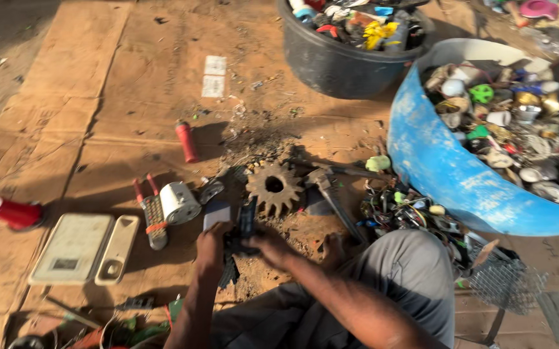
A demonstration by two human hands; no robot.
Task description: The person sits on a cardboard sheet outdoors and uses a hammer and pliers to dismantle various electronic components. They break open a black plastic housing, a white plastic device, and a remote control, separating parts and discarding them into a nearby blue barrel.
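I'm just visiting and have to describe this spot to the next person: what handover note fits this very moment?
Left hand and right hand both grip a small dark flat gadget, held over the cardboard sheet.
Close by: rusty toothed metal gear, white cylindrical part, beige flat scale.
Sorted scrap fills the blue cut drum and black round tub.
The gadget appears to be in one piece, though partly hidden.

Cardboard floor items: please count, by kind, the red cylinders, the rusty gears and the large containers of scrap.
Red cylinders: 2
Rusty gear: 1
Large scrap containers: 2, black tub and blue drum half
Total: 5
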